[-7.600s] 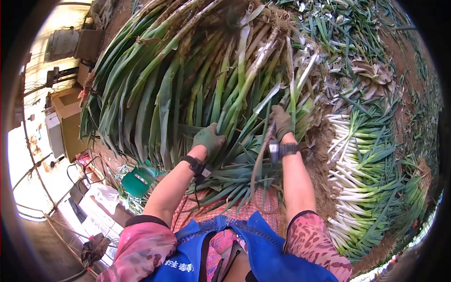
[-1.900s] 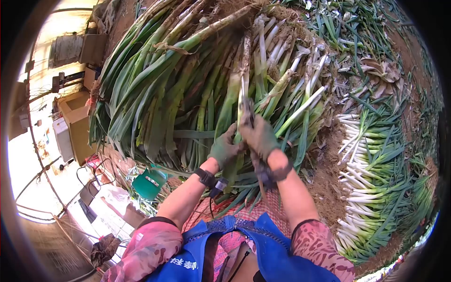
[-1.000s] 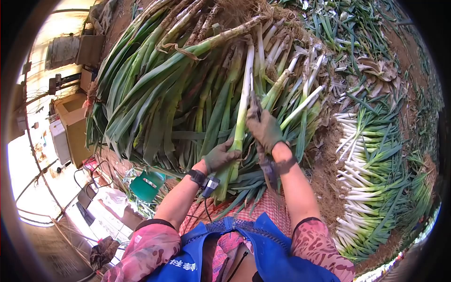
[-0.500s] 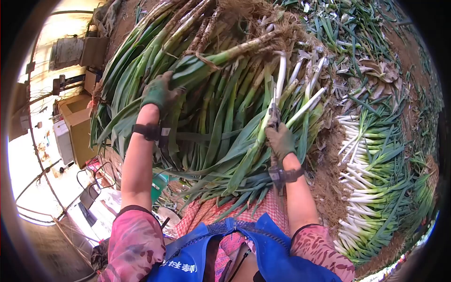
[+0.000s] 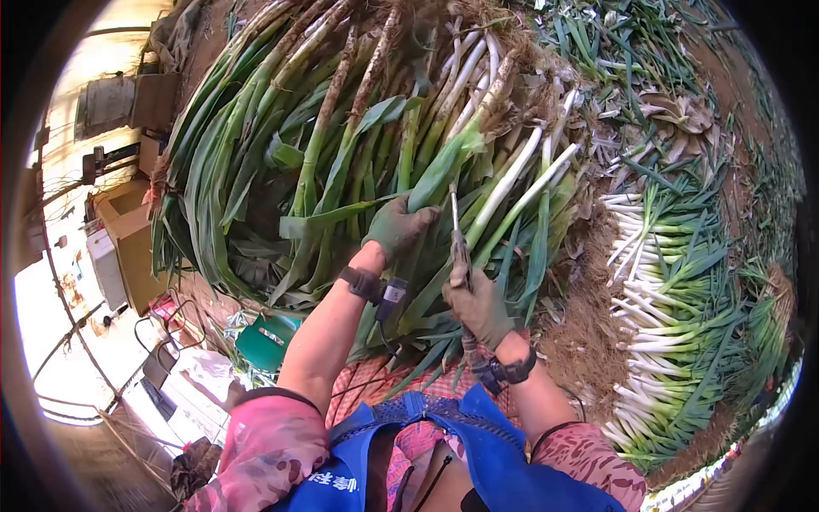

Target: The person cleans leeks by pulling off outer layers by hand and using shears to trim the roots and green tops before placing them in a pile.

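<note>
My left hand (image 5: pixel 399 227), in a green glove, is closed around the leafy part of a leek (image 5: pixel 444 175) whose rooted end points up and right. My gloved right hand (image 5: pixel 479 303) grips an air blow gun (image 5: pixel 461 256). Its thin metal nozzle points up, close to the held leek, and a hose-like part runs down below the hand. Beneath both hands lies a large heap of unpeeled leeks (image 5: pixel 247 145) with soil on their stems. Several peeled white leeks (image 5: pixel 512 179) rest on the heap just beyond my right hand.
At right, a long row of cleaned leeks (image 5: pixel 653 341) lies on the soil. Leaf scraps (image 5: pixel 631 51) cover the ground at the upper right. A green container (image 5: pixel 266 341), a cardboard box (image 5: pixel 128 213) and a wire-framed item stand at left. Checked cloth (image 5: pixel 358 384) covers my lap.
My left hand has moved right and down with the leek, bringing it near the blow gun. My right hand has shifted left and slightly down. Peeled leeks remain on the heap.
</note>
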`<state>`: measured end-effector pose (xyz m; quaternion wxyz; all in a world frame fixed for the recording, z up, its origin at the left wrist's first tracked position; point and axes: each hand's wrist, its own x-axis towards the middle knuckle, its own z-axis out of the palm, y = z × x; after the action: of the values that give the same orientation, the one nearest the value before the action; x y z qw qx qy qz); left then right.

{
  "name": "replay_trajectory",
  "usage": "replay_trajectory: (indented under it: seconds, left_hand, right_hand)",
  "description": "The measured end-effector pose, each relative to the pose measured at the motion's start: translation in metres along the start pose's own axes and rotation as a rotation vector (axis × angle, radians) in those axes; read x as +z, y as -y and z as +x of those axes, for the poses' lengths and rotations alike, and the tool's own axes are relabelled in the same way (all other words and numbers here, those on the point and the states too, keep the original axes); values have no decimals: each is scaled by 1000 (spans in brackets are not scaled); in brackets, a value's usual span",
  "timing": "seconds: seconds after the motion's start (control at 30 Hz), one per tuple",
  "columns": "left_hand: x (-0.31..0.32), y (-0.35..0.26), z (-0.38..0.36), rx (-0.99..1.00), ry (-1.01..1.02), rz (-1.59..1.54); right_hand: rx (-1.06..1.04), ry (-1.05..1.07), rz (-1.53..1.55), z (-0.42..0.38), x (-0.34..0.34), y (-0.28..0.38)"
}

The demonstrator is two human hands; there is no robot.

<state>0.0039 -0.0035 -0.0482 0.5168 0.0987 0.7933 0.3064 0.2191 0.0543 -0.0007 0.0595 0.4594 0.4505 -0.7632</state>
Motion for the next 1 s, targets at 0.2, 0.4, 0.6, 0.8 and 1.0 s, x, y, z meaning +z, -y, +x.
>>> replay_trajectory:
  seconds: [0.2, 0.4, 0.6, 0.8, 1.0]
  left_hand:
    - [10, 17, 3, 78, -51, -136]
    - [31, 39, -8, 38, -219, -240]
    - [50, 17, -37, 79, -29, -10]
    - [54, 36, -38, 27, 98, 67]
    - [55, 57, -48, 3, 138, -210]
  right_hand:
    - [-24, -117, 8, 21, 3, 17]
    - [-116, -256, -153, 133, -30, 16]
    - [-77, -301, -350, 90, -25, -12]
    - [10, -271, -338, 158, -71, 49]
    - [34, -294, -301, 180, -100, 63]
